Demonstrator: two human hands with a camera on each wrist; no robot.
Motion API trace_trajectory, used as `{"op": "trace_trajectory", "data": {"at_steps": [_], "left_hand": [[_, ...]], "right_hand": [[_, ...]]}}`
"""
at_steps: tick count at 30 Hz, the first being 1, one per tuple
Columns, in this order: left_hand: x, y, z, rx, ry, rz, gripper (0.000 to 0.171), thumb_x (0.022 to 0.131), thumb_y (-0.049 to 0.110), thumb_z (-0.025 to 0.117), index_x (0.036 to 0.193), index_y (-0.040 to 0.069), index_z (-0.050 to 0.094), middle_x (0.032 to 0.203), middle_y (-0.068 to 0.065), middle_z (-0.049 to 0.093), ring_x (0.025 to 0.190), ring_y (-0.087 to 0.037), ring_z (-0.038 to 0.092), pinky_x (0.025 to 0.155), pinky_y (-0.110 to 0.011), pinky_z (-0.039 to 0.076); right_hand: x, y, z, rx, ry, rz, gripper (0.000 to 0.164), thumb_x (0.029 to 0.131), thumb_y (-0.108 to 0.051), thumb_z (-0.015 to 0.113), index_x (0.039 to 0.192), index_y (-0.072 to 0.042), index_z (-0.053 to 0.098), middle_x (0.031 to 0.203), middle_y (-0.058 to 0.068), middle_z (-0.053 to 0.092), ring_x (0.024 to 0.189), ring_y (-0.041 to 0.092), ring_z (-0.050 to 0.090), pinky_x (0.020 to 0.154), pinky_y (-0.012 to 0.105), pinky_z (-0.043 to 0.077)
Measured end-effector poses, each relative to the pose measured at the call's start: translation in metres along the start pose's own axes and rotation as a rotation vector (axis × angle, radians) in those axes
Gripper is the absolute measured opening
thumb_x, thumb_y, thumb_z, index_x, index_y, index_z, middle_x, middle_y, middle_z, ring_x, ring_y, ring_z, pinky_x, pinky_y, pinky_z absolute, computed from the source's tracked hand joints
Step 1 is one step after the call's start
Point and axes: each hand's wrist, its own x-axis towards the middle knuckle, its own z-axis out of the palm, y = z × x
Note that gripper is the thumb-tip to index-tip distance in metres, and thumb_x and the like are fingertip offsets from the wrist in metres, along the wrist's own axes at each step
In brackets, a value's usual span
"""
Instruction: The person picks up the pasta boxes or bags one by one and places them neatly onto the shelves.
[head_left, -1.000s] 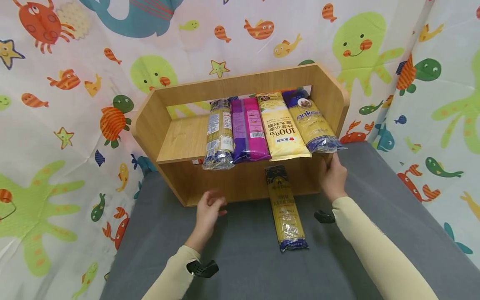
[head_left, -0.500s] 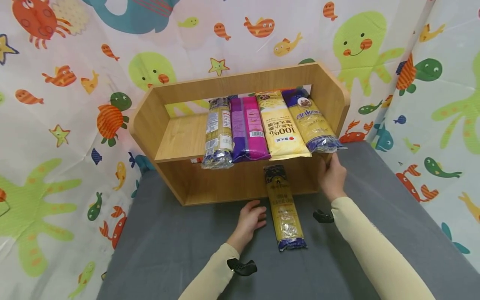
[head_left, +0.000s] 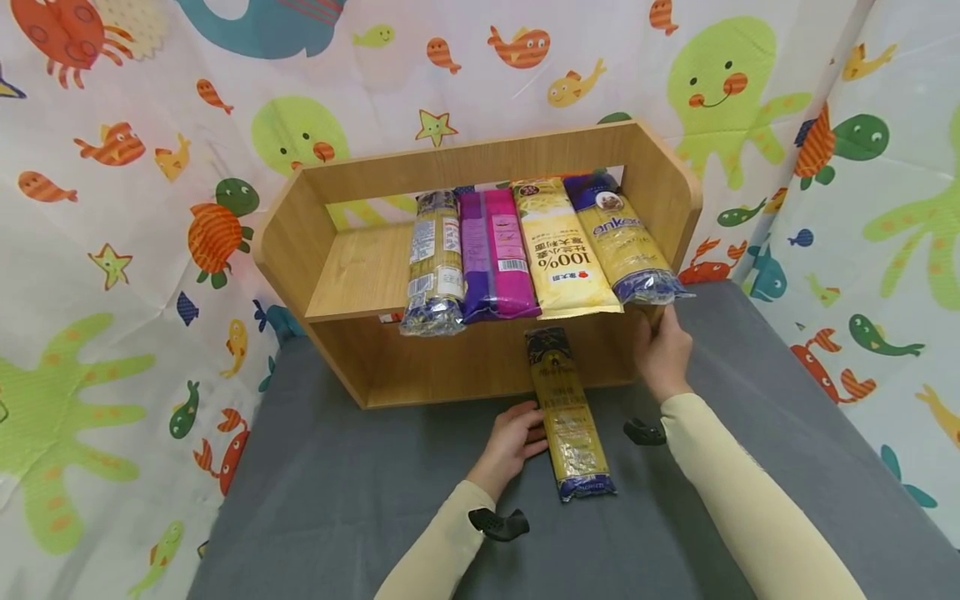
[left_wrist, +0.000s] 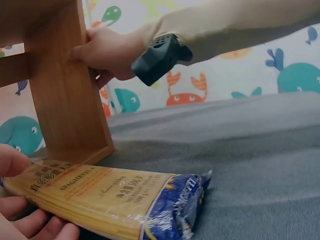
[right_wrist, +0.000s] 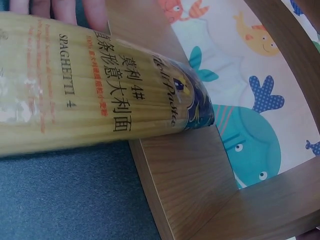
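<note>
A clear pack of spaghetti (head_left: 570, 417) leans out of the lower compartment of a wooden shelf (head_left: 480, 160), its blue end toward me. My left hand (head_left: 512, 443) holds the pack's left edge; in the left wrist view the thumb lies over the spaghetti pack (left_wrist: 110, 197) and the fingers (left_wrist: 35, 222) curl along its near side. Part of these fingers is hidden behind the pack in the right wrist view. My right hand (head_left: 663, 354) grips the shelf's right side panel (left_wrist: 65, 100), below the upper board.
On the upper board, side by side, lie a clear pasta pack (head_left: 437, 267), a magenta pack (head_left: 498, 254), a yellow pack (head_left: 566, 250) and another blue-ended pasta pack (head_left: 626, 242). Grey cloth (head_left: 315, 500) covers the table. A printed curtain (head_left: 172, 275) hangs behind.
My left hand has moved right from beside the shelf's lower front to the spaghetti pack and taken hold of its edge. The right hand stays on the side panel.
</note>
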Motion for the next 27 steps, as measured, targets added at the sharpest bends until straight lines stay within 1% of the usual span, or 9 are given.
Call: {"op": "trace_trajectory", "data": {"at_steps": [2,4,6,10,13,16,18,23,27], "left_hand": [[0.002,0.000,0.003,-0.007,-0.008,-0.015,0.059,0.099,0.014,0.061,0.153,0.000,0.041,0.123,-0.015,0.064,0.095,-0.019,0.062,0.096,-0.050,0.056],[0.003,-0.001,0.007,-0.007,-0.016,-0.018,0.064,0.097,0.011,0.062,0.155,0.000,0.037,0.121,-0.015,0.066,0.096,-0.020,0.065,0.095,-0.051,0.056],[0.004,-0.001,0.011,0.000,-0.024,-0.012,0.069,0.095,0.008,0.063,0.157,-0.001,0.033,0.122,-0.017,0.065,0.097,-0.022,0.066,0.092,-0.052,0.057],[0.007,-0.001,0.018,-0.004,-0.036,-0.009,0.076,0.093,0.005,0.064,0.159,-0.001,0.027,0.124,-0.019,0.062,0.097,-0.022,0.063,0.084,-0.047,0.059],[0.009,-0.002,0.022,-0.010,-0.036,-0.011,0.076,0.092,0.002,0.064,0.158,-0.004,0.026,0.125,-0.020,0.061,0.098,-0.022,0.065,0.084,-0.048,0.061],[0.010,-0.004,0.026,-0.034,-0.023,-0.014,0.074,0.091,-0.002,0.066,0.155,-0.007,0.030,0.121,-0.022,0.063,0.095,-0.024,0.068,0.087,-0.050,0.061],[0.010,-0.006,0.030,-0.036,-0.006,-0.003,0.073,0.089,-0.004,0.068,0.153,-0.006,0.033,0.114,-0.022,0.066,0.089,-0.023,0.071,0.085,-0.048,0.062],[0.010,-0.007,0.042,-0.019,0.066,0.050,0.072,0.084,-0.009,0.072,0.146,0.000,0.038,0.097,-0.016,0.066,0.073,-0.018,0.071,0.069,-0.038,0.064],[0.013,-0.009,0.051,-0.015,0.115,0.055,0.077,0.082,-0.008,0.075,0.147,0.002,0.036,0.102,-0.016,0.060,0.071,-0.017,0.067,0.058,-0.030,0.060]], "right_hand": [[0.001,0.000,0.000,-0.006,0.003,0.000,0.023,0.101,-0.012,0.058,0.113,0.007,0.056,0.099,0.036,0.069,0.086,0.055,0.066,0.071,0.063,0.046],[0.000,0.000,-0.001,-0.008,0.002,-0.002,0.022,0.101,-0.012,0.058,0.112,0.008,0.056,0.099,0.036,0.069,0.086,0.055,0.066,0.071,0.063,0.046],[0.000,0.000,-0.001,-0.008,0.000,-0.003,0.022,0.101,-0.012,0.059,0.112,0.008,0.056,0.099,0.036,0.069,0.086,0.055,0.066,0.071,0.064,0.047],[0.000,0.000,-0.001,-0.002,0.004,-0.005,0.023,0.100,-0.012,0.060,0.113,0.007,0.056,0.099,0.036,0.069,0.086,0.055,0.066,0.072,0.064,0.047],[-0.001,-0.001,0.000,-0.004,0.016,-0.010,0.023,0.100,-0.011,0.060,0.112,0.008,0.056,0.096,0.037,0.068,0.084,0.056,0.065,0.070,0.064,0.046],[-0.003,-0.001,0.000,-0.009,0.014,-0.006,0.023,0.100,-0.011,0.060,0.113,0.007,0.056,0.095,0.037,0.068,0.083,0.056,0.065,0.070,0.064,0.046],[-0.003,-0.001,0.001,-0.012,0.010,-0.001,0.023,0.100,-0.011,0.060,0.113,0.007,0.056,0.095,0.037,0.068,0.083,0.056,0.065,0.070,0.064,0.046],[-0.002,-0.001,0.001,-0.014,0.003,0.010,0.023,0.101,-0.012,0.060,0.115,0.006,0.056,0.095,0.036,0.069,0.083,0.053,0.066,0.069,0.062,0.047],[-0.002,0.000,0.001,-0.009,0.006,0.012,0.023,0.101,-0.012,0.059,0.115,0.006,0.056,0.095,0.035,0.069,0.082,0.052,0.066,0.068,0.061,0.047]]}}
